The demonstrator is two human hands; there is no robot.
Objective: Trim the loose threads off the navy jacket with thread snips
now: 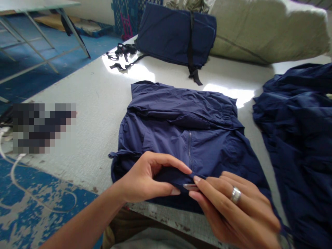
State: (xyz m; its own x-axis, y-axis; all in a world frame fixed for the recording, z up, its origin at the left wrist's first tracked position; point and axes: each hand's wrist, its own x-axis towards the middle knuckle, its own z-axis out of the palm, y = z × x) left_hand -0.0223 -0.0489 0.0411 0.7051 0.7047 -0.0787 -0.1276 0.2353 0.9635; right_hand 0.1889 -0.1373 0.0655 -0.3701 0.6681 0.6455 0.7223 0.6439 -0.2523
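Note:
A navy garment (166,138) with elastic gathers and a zipper (190,148) lies on the table in front of me. My left hand (147,176) pinches a fold at its near edge between thumb and index finger. Close beside those fingertips, my right hand (233,204), with a silver ring, grips a small pointed metal tool (187,186). Its tip meets the navy fabric by the zipper's lower end. Most of the tool is hidden in my fingers, so I cannot tell its exact kind.
The pale table (85,93) holds a folded navy stack (166,34) tied with black strap, and loose black straps (124,52). More navy garments (301,138) lie at right. A large greenish bundle (264,31) stands behind. A white cable (15,176) hangs at left.

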